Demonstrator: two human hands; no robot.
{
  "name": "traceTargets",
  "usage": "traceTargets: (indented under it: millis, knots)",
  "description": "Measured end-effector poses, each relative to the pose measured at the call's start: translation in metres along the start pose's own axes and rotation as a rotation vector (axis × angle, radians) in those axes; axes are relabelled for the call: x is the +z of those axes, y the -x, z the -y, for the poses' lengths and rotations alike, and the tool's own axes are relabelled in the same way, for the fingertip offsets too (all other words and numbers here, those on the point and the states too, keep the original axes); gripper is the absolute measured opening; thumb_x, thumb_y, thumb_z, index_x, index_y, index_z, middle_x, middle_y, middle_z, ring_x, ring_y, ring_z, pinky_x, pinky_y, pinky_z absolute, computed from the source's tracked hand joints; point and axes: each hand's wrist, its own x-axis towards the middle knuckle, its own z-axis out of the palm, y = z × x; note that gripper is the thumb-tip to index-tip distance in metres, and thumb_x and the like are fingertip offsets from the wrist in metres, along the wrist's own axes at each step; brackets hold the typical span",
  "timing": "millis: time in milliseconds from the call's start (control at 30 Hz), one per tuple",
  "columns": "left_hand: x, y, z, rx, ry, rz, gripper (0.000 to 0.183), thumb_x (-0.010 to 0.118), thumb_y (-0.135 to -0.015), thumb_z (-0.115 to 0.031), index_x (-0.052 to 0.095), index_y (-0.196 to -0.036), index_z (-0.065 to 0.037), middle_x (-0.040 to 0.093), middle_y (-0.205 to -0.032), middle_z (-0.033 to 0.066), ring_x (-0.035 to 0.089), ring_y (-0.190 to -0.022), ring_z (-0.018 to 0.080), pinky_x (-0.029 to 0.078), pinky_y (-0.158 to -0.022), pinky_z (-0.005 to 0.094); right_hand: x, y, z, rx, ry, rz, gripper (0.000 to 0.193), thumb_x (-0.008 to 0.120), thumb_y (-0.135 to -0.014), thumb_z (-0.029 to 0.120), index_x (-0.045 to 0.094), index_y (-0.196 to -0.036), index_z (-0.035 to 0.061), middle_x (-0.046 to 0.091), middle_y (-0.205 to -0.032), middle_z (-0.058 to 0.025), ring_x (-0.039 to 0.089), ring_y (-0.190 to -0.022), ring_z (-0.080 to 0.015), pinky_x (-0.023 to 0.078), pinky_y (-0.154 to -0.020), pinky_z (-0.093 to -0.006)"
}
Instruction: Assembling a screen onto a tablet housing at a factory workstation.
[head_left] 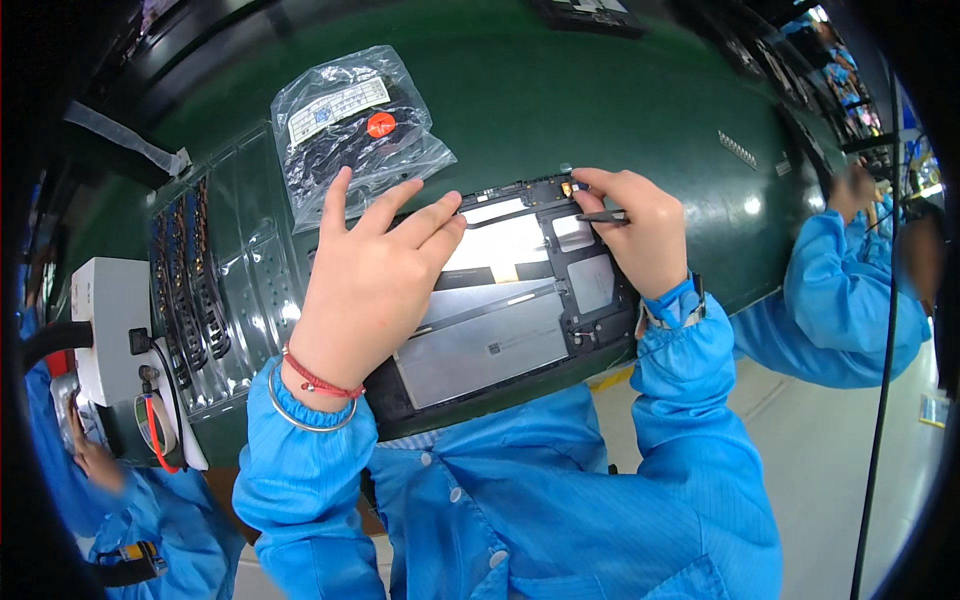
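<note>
Green bench [520, 110] supports an opened tablet [490, 345], laid flat — the left hand [375, 280] splayed over its left side, apparently to steady it, the right hand [645, 225] gripping a slim dark tool [605, 216] near its far-right corner.

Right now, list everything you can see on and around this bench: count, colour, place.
Bench: one, green, across the picture
Opened tablet: one, black and silver, bench's near edge
Bag: one, clear, beyond tablet
Sticker: one, orange-red, on bag
Tray: one, clear, left of tablet
Strips: about three, dark, in tray
Box: one, white, left of tray
Toothed strip: one, silvery, bench's right
Other people: at least two, blue-sleeved, left and right
Tool: one, dark, over tablet's right end
Bracelet: one, red, left wrist
Bangle: one, silver, left wrist
Left hand: one, blue-sleeved, spread over tablet
Right hand: one, blue-sleeved, holding tool
</note>
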Motion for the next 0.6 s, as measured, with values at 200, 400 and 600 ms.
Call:
traceTargets:
  millis: [200,400,600]
  knots:
    - [-0.005,-0.014,-0.012,0.206,-0.181,-0.049,0.016,0.058,-0.067,-0.009,0.068,-0.079,-0.007,0.058,-0.099,-0.003,0.05,-0.107,0.0162,0.029,-0.104,0.0504,0.002,0.007,0.006,-0.055,0.113,-0.052,0.016,0.066,-0.074,0.01,0.065,-0.091,0.0087,0.061,-0.073,-0.0061,0.06,-0.062,-0.0242,0.048,-0.053,-0.032]
    - [-0.01,-0.023,-0.013,0.395,-0.214,0.06,0.011,0.057,-0.065,-0.008,0.067,-0.069,-0.009,0.053,-0.088,-0.0036,0.05,-0.101,0.0134,0.027,-0.108,0.0471,-0.002,0.009,0.005,-0.033,0.091,-0.043,0.02,0.067,-0.073,0.007,0.065,-0.093,0.0076,0.061,-0.074,-0.0071,0.06,-0.063,-0.0245,0.048,-0.054,-0.0321]
    - [-0.018,-0.039,-0.012,0.43,-0.214,0.166,0.013,0.062,-0.067,-0.008,0.07,-0.076,-0.013,0.059,-0.096,-0.0062,0.053,-0.1,0.0123,0.025,-0.107,0.0485,-0.002,0.008,0.0,-0.037,0.047,-0.045,0.023,0.066,-0.07,0.006,0.065,-0.093,0.0086,0.062,-0.076,-0.0064,0.06,-0.066,-0.0255,0.049,-0.056,-0.0328]
